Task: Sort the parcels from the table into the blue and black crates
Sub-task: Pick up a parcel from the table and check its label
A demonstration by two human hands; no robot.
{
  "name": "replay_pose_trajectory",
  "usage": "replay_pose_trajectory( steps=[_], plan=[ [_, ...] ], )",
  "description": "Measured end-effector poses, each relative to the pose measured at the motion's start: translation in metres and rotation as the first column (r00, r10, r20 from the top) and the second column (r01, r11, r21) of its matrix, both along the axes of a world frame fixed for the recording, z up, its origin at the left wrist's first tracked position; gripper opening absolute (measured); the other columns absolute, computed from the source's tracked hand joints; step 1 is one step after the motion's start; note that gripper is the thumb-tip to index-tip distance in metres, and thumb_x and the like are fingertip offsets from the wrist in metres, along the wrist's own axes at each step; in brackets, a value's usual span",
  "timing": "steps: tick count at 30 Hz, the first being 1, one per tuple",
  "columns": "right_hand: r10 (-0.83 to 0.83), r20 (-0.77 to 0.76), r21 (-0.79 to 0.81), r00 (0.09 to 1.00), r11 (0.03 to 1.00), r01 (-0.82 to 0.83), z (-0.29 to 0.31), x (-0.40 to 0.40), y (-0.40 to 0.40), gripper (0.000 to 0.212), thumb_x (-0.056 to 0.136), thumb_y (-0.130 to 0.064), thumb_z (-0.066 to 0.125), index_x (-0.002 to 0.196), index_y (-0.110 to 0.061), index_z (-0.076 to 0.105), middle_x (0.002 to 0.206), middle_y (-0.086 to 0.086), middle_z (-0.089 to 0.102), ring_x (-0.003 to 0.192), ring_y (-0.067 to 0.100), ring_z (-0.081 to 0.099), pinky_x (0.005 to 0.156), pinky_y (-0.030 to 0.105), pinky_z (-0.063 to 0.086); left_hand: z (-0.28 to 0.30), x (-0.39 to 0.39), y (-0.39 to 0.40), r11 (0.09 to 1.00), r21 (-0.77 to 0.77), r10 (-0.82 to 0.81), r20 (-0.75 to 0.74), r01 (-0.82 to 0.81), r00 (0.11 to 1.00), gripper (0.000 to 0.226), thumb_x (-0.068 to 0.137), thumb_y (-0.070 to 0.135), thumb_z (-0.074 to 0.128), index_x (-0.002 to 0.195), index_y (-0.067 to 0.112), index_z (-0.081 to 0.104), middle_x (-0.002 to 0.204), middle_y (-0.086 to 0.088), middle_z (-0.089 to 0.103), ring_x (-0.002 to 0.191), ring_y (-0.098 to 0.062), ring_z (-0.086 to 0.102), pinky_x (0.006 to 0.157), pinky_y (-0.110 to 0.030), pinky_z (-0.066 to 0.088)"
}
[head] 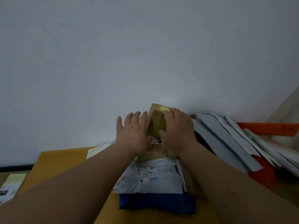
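1. Landmark: gold-brown cardboard box [156, 122], upright against the pale grey wall [145, 46], at the far end of the parcel pile.
2. Far left of the box, low in view: white-and-green printed flat packet [11, 185] on the brown bench [9, 174].
3. Left of the box and nearer the camera: large yellow padded envelope [56, 165], lying flat, partly under the left forearm.
4. Left hand [133, 131]: fingers straight and spread, palm against the box's left face; gripping nothing.
5. Right hand [177, 128]: fingers laid over the box's top right side, thumb on its front face; it holds the box.
6. Just in front of the box, between the forearms: white plastic mailer with a printed barcode label [153, 177], flat; a dark blue folded parcel [157, 202] lies under its near edge.
7. Right of the box: a fan of grey and white flat envelopes [226, 139] leaning across an orange-red crate [267, 128].
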State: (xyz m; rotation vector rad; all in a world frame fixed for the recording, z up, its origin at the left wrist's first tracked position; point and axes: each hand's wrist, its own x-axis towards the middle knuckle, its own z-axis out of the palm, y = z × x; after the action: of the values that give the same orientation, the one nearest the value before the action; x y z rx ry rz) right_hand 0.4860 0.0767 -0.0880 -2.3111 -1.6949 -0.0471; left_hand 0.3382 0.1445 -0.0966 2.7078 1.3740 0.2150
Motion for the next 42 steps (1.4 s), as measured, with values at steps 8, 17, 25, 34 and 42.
replay_pose_trajectory(
  steps=[8, 17, 25, 34, 42],
  plan=[
    [0.091, -0.021, -0.129, 0.996, 0.987, -0.093, -0.014, 0.029, 0.042, 0.090, 0.081, -0.032, 0.067, 0.153, -0.021, 0.015, 0.156, 0.005, 0.024, 0.140, 0.030, 0.026, 0.116, 0.045, 0.023, -0.007, 0.033, 0.019, 0.992, -0.126, 0.001, -0.049, -0.008, 0.999, 0.083, 0.095, 0.047, 0.047, 0.155, 0.028, -0.008, 0.164, 0.001, 0.004, 0.151, -0.025, 0.003, 0.117, -0.058, -0.005],
    [0.141, -0.002, 0.052, 0.990, 0.989, -0.140, -0.019, 0.026, 0.032, 0.054, 0.071, -0.020, 0.068, 0.121, -0.028, 0.050, 0.123, 0.004, 0.038, 0.110, 0.026, 0.039, 0.088, 0.035, 0.031, -0.020, 0.025, 0.017, 0.989, -0.148, 0.041, 0.079, -0.029, 0.996, 0.088, 0.091, 0.043, 0.055, 0.155, 0.031, -0.004, 0.160, 0.004, 0.018, 0.146, -0.022, 0.020, 0.118, -0.053, -0.002],
    [0.229, -0.147, 0.281, 0.962, 0.942, -0.181, -0.044, -0.006, -0.011, 0.059, 0.078, -0.025, 0.054, 0.136, -0.024, 0.042, 0.136, 0.011, 0.043, 0.117, 0.027, 0.048, 0.093, 0.040, 0.046, -0.037, -0.027, -0.005, 0.996, 0.082, -0.043, 0.310, 0.018, 0.950, 0.064, 0.078, 0.022, 0.073, 0.137, 0.031, 0.048, 0.138, 0.004, 0.052, 0.126, -0.020, 0.051, 0.116, -0.055, 0.019],
    [-0.132, -0.975, -0.106, 0.179, 0.984, 0.145, -0.009, -0.091, -0.046, 0.031, 0.098, -0.044, 0.051, 0.114, -0.019, 0.061, 0.109, 0.011, 0.069, 0.086, 0.024, 0.070, 0.075, 0.039, 0.056, -0.038, -0.112, -0.047, 0.994, 0.109, -0.031, 0.389, -0.013, 0.921, 0.068, 0.070, 0.014, 0.082, 0.132, 0.026, 0.056, 0.135, -0.003, 0.056, 0.123, -0.026, 0.055, 0.111, -0.059, 0.030],
    [-0.045, -0.999, -0.043, 0.010, 0.984, 0.170, -0.010, -0.164, -0.067, 0.025, 0.093, -0.010, 0.045, 0.115, -0.007, 0.057, 0.104, 0.015, 0.072, 0.083, 0.024, 0.063, 0.065, 0.033, 0.048, -0.040, -0.190, -0.081, 0.999, -0.049, 0.016, 0.586, 0.016, 0.810, 0.080, 0.077, -0.009, 0.067, 0.144, 0.029, 0.044, 0.154, 0.001, 0.034, 0.138, -0.019, 0.033, 0.105, -0.056, 0.042]
  ],
)
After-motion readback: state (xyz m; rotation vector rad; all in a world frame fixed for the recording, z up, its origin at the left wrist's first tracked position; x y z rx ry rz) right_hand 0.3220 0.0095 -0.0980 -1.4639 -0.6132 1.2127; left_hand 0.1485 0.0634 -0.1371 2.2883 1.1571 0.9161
